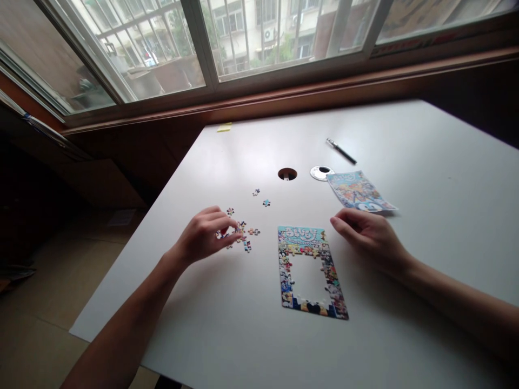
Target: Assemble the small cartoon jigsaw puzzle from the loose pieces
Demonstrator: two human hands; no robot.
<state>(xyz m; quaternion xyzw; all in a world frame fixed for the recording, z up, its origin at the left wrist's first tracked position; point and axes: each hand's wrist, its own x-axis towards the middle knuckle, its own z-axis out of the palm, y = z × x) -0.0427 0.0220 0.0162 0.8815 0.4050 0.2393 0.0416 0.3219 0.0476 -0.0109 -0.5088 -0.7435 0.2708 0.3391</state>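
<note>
My left hand point(210, 232) is over a small pile of loose puzzle pieces point(242, 228), its thumb and index finger curved near the pieces; whether a piece is between them is too small to tell. Right of the pile lies a partly assembled puzzle point(286, 275), a bordered rectangle with a gap in its middle where the white table shows. My right hand point(365, 235) rests to the right of the puzzle's upper corner, fingers curled and thumb pressed against them; anything inside is hidden. Just beyond that hand lies a printed picture sheet point(357, 189).
Two stray pieces point(266, 203) lie beyond the pile. Farther back on the white table point(251, 151) are a round hole point(287, 174), a silver ring cover point(321, 173), a black pen point(341, 151) and a yellow sticky note point(224, 127). A window stands behind the table.
</note>
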